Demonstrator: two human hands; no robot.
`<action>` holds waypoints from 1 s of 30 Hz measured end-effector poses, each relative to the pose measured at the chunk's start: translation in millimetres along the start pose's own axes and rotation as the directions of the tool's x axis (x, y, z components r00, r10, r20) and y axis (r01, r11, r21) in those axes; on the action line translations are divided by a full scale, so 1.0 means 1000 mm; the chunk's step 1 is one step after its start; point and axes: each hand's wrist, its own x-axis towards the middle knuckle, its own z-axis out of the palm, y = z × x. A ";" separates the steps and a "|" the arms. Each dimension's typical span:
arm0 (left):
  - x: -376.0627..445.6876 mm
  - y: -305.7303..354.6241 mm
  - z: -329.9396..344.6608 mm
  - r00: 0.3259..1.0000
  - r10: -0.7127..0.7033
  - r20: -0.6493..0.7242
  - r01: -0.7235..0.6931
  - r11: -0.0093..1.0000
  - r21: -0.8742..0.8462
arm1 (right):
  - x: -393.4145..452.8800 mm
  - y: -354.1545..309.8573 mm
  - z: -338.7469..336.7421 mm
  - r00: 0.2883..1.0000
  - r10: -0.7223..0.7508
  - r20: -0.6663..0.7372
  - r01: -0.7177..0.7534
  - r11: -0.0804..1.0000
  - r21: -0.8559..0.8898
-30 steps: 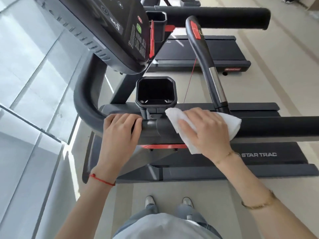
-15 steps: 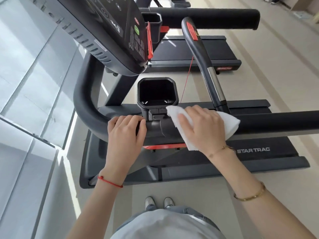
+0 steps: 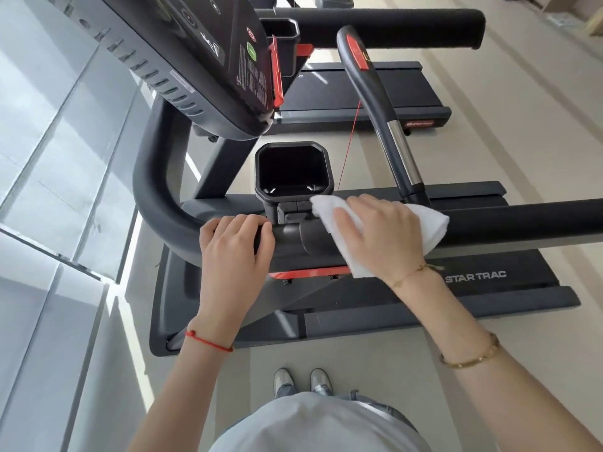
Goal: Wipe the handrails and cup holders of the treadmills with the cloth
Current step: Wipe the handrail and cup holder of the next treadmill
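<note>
A black padded handrail [image 3: 522, 220] runs across the near treadmill from its curved left end to the right edge of view. My right hand [image 3: 381, 236] presses a white cloth [image 3: 430, 226] onto this rail, fingers spread over the cloth, just right of the joint. My left hand [image 3: 233, 249] grips the same rail to the left of the joint, fingers curled over the top. The square black cup holder [image 3: 292, 171] stands just behind the rail, between my hands, and holds nothing. A corner of the cloth touches its base.
The treadmill console [image 3: 195, 60] hangs over the upper left. An upright grip bar [image 3: 385, 119] with a red cord rises behind my right hand. A second treadmill [image 3: 359, 93] with its own handrail [image 3: 391, 27] stands beyond. Glass panels [image 3: 49, 158] line the left.
My right hand and the cloth have slid slightly left along the rail toward the cup holder. My left hand keeps its grip. The view has tilted a little.
</note>
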 end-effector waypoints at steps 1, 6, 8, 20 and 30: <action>0.000 0.000 0.000 1.000 0.002 0.001 -0.002 1.000 -0.005 | -0.003 -0.015 0.005 0.999 -0.046 -0.005 0.046 0.998 0.031; 0.000 0.000 -0.001 1.000 0.006 0.004 -0.005 1.000 -0.013 | -0.015 -0.005 0.007 0.965 -0.243 -0.100 0.253 0.962 0.101; 0.000 0.001 -0.002 1.000 0.005 0.005 -0.005 1.000 -0.015 | -0.015 0.020 0.002 0.980 -0.172 -0.098 0.179 0.981 0.069; -0.002 0.035 0.003 0.999 -0.019 0.033 0.024 0.989 -0.145 | -0.015 -0.007 0.012 0.969 -0.173 -0.175 0.191 0.977 0.091; 0.003 0.097 0.032 0.995 0.086 0.057 -0.076 0.986 -0.151 | -0.021 0.073 -0.001 0.983 -0.094 -0.157 0.107 0.992 0.072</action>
